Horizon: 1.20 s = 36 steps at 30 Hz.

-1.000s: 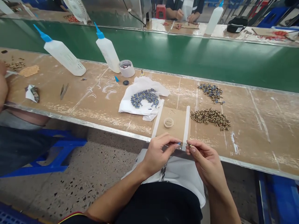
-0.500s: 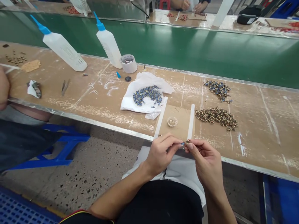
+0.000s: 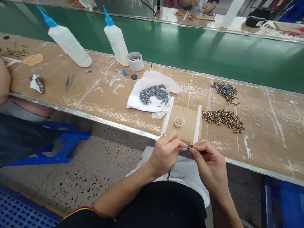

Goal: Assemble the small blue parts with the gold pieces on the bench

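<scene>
My left hand [image 3: 166,152] pinches a tiny blue piece [image 3: 186,147] between thumb and fingertips. Against it, my right hand [image 3: 209,161] grips a small brass-coloured piece [image 3: 190,146]; the two pieces meet above the bench's front edge. Their exact kind is too small to make out. Just beyond my hands is a small clear cup [image 3: 179,122] with a thin stick in it, on a taped cardboard sheet [image 3: 187,110]. Blue and yellow pieces [image 3: 153,93] form a pile on white paper [image 3: 135,103]. To the right lie a brass-coloured pile [image 3: 223,119] and a blue-and-brass pile [image 3: 225,91].
Two white bottles with blue nozzles [image 3: 70,46] [image 3: 116,42] stand at the back left beside a tape roll [image 3: 135,61]. Tweezers [image 3: 69,83] lie farther left. A green belt [image 3: 190,47] runs behind the bench. Another person's arm [image 3: 4,80] is at the left edge.
The view has shifted slightly, so the bench items appear a little farther right. Both hands stay together at the bench edge, still pinching the small pieces.
</scene>
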{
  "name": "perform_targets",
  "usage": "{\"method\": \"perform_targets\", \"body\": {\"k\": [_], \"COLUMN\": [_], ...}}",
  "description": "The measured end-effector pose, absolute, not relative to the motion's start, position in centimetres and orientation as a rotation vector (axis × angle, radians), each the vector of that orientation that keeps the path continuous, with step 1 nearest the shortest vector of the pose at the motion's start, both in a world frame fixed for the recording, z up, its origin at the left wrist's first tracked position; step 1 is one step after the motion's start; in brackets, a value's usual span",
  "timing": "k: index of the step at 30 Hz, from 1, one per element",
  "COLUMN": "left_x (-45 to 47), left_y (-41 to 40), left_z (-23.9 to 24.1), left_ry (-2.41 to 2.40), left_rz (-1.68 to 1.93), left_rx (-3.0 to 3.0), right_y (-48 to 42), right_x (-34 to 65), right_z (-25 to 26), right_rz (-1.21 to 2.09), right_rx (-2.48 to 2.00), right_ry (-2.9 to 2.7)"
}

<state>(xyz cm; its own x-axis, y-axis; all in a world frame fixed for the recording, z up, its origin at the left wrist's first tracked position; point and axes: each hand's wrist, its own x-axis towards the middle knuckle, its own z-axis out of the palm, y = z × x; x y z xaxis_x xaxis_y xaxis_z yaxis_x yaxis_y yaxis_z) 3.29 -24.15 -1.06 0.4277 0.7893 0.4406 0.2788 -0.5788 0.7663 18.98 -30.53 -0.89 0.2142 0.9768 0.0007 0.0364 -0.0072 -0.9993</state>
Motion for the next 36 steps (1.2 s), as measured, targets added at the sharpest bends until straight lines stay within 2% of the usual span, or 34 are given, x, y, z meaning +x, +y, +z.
{"method": "perform_targets", "body": {"k": [5,11,21,29,36], "left_x": [2.5,1.8,0.9,0.8,1.9], "left_y": [-23.5,-24.1,-24.6,-24.2,-23.0], "left_z": [-0.1,0.9,0.2,0.1,-0.6], "left_ry": [0.774,0.840,0.808,0.806,0.752], "left_rz": [0.938,0.850,0.679,0.614,0.509], "left_rx": [2.121,2.106,2.137,2.052,2.216], "right_y": [-30.5,-31.2,-31.5,-31.4,-30.7], "right_x": [19.7,18.1,18.1,18.0,18.9], "right_z": [-0.6,-1.4,-2.2,-2.3,-2.8], "right_rz": [1.129,1.033,1.130,1.186,1.107], "right_rx": [-1.319,-1.333,-1.371,-1.323,-1.375], "right_ry": [-1.219,-1.215,-1.322,-1.127,-1.015]}}
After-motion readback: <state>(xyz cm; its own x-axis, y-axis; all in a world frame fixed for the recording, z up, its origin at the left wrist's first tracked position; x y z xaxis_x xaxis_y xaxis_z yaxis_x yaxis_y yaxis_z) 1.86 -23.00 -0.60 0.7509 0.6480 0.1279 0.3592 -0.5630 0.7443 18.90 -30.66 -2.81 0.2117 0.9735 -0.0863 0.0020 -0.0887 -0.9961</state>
